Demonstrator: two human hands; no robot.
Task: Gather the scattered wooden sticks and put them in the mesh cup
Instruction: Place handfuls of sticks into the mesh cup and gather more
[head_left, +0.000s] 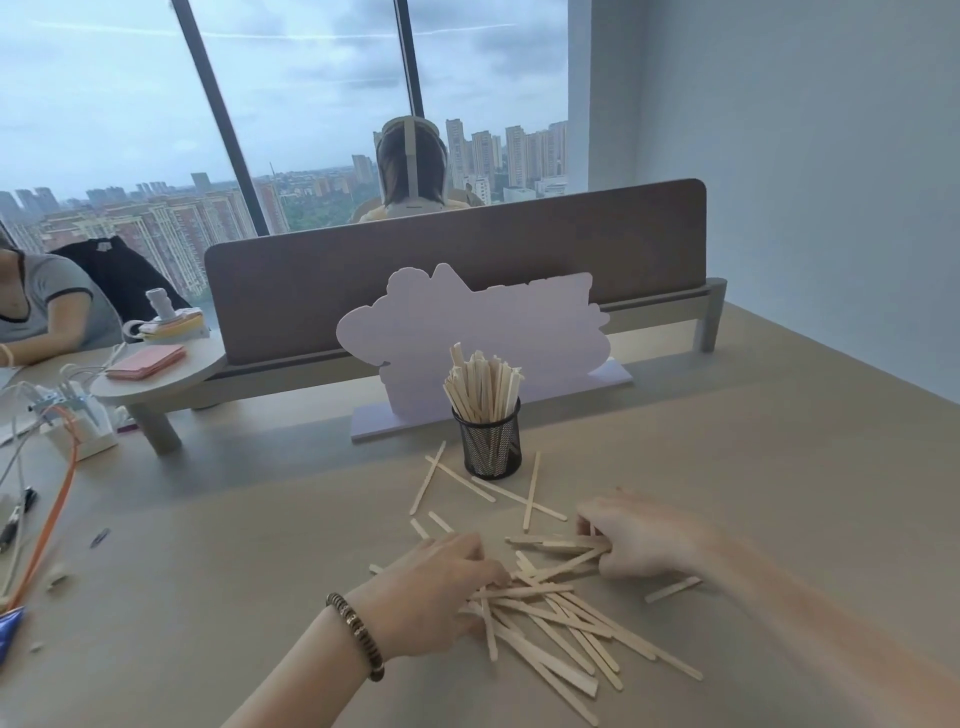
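A black mesh cup (492, 441) stands upright on the beige table, holding several wooden sticks on end. Loose wooden sticks (558, 621) lie in a heap in front of it, and a few more sticks (467, 486) are scattered just before the cup. My left hand (434, 592), with a beaded bracelet on the wrist, rests on the heap's left side, fingers curled over stick ends. My right hand (639, 538) is blurred at the heap's right side, its fingers closed around a few sticks lying flat. One stick (672, 590) lies apart to the right.
A pale lilac cut-out board (467, 332) stands just behind the cup, with a brown desk divider (363, 280) behind it. At the left stand a round shelf (156, 374) with a pink pad, a white box with cables (78, 431) and an orange cable. Two other persons sit beyond.
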